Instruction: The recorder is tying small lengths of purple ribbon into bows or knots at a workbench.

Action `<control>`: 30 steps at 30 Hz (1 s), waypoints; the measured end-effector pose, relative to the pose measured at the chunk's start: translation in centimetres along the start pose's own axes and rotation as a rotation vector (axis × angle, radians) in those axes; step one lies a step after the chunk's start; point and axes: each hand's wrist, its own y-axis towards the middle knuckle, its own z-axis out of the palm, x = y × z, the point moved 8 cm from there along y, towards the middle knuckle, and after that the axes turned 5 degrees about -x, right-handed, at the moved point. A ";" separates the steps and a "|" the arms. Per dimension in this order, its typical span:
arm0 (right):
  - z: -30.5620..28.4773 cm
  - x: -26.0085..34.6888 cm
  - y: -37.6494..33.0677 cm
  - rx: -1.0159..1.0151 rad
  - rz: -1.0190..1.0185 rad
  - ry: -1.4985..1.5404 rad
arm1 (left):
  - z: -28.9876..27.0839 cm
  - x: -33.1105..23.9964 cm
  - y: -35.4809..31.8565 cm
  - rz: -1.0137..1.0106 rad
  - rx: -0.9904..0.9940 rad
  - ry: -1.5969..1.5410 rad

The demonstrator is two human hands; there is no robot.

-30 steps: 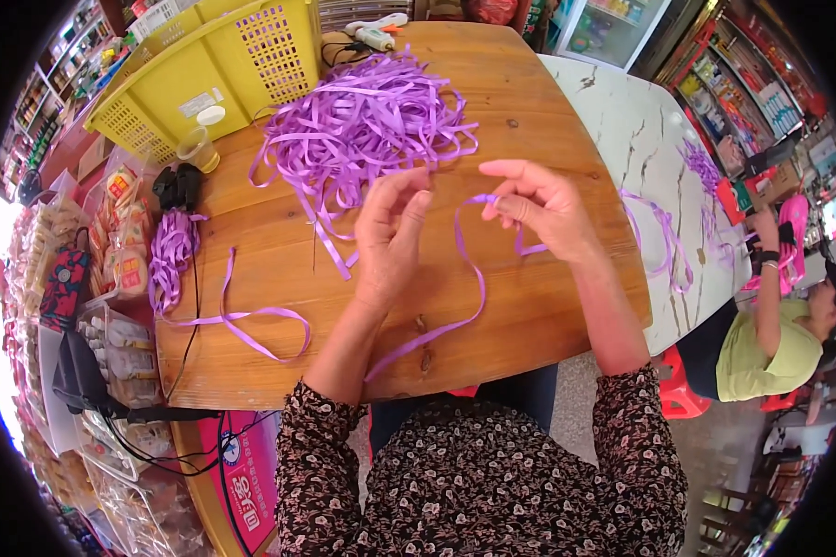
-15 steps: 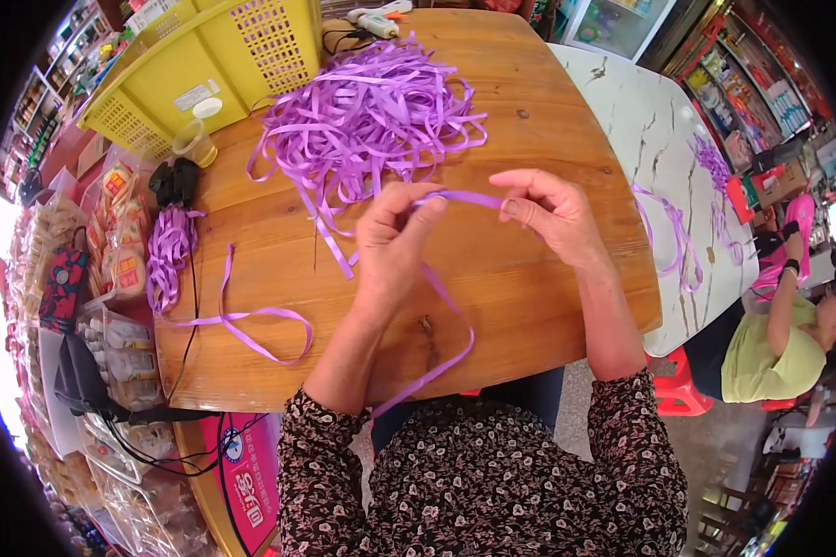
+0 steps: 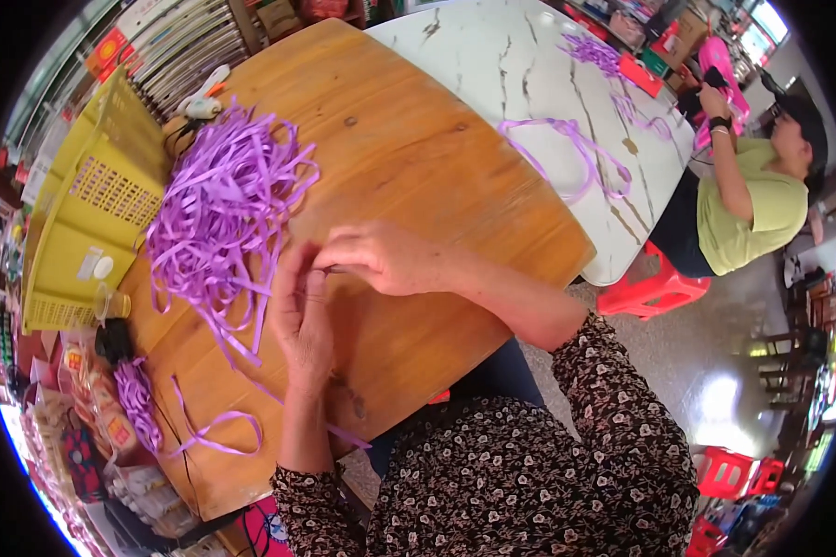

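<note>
Both hands meet over the wooden table (image 3: 409, 167), fingertips together. My left hand (image 3: 302, 316) is closed in a pinch on a purple ribbon; a loose stretch of this ribbon (image 3: 348, 436) shows below the left wrist near the table edge. Over the left fingertips, my right hand (image 3: 390, 258) reaches in from the right, thumb and fingers pinched at the same spot. The fingers cover most of the ribbon between them. A large tangled heap of purple ribbon (image 3: 223, 195) lies just beyond and left of my hands.
A yellow plastic basket (image 3: 88, 237) stands at the left edge, near a clear cup (image 3: 111, 302) and a small purple bundle (image 3: 137, 404). Packaged goods (image 3: 93, 390) crowd the left. A marble-patterned table (image 3: 529, 65) adjoins, with more ribbon; a person (image 3: 748, 186) sits beside it.
My right hand has come in against my left fingertips, and the ribbon span between them no longer shows. The view has swung right, bringing more of the marble-patterned table in.
</note>
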 end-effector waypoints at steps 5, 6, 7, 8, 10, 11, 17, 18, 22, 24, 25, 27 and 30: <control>-1.2 0.0 0.0 -0.033 0.047 -0.078 | -0.2 3.8 -0.6 -0.296 0.063 -0.152; -1.1 -0.4 -0.2 -0.024 0.063 -0.190 | -0.3 3.2 -0.4 -0.235 0.055 -0.075; -1.1 -0.5 -0.3 -0.029 0.071 -0.201 | -0.4 2.1 -0.2 -0.180 0.023 -0.060; -1.0 -0.4 -0.3 -0.025 0.049 -0.226 | -0.4 1.9 -0.2 -0.182 0.035 -0.068; -1.1 -0.3 -0.3 -0.021 0.033 -0.259 | -1.5 1.1 0.1 -0.047 0.019 0.141; -1.1 0.1 -0.3 -0.010 0.004 -0.258 | -1.8 1.1 0.2 -0.038 -0.014 0.143; -0.8 0.7 -0.4 -0.018 -0.065 -0.261 | -2.1 1.0 0.4 -0.080 -0.015 0.140; -0.7 0.7 -0.5 -0.003 -0.073 -0.281 | -2.1 0.9 0.3 -0.077 0.003 0.166; -0.9 1.3 -0.4 0.021 -0.019 -0.281 | -2.4 0.8 0.3 -0.087 -0.003 0.151; -1.2 1.7 -0.2 -0.005 0.006 -0.258 | -2.3 0.0 0.4 -0.042 -0.030 0.151; -0.9 1.5 -0.3 -0.003 0.003 -0.249 | -2.4 0.0 0.3 -0.044 -0.036 0.157; -0.6 1.5 -0.5 -0.022 -0.104 -0.301 | -2.6 0.1 0.4 -0.044 -0.061 0.167; 0.5 1.7 -0.6 0.053 -0.110 -0.368 | -3.3 0.5 0.4 -0.094 -0.043 0.255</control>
